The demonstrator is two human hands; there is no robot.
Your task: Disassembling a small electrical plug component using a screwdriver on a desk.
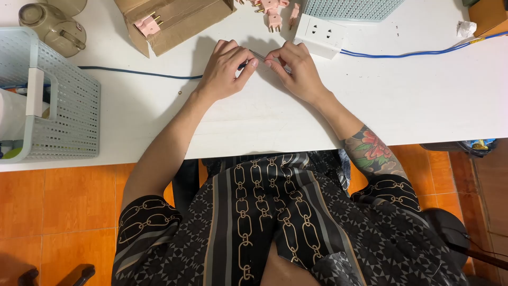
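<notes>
One head-worn camera looks steeply down, close over the white table [413, 100]

Both hands meet mid-table: left hand [225, 71] and right hand [296, 71] pinch a thin wire [261, 55] between them. Power strip [320, 34] sits just behind the right hand, cardboard box [174, 21] behind the left. Basket [50, 100] at the far left edge, glass jug [53, 26] behind it. Loose plugs [272, 13] lie between box and strip.

A pale blue mesh basket [63, 114] sits at far left, a glass jug [52, 26] upper left, a cardboard box [177, 20] top centre, a white socket block [319, 35] beside pink plugs [273, 16].
</notes>
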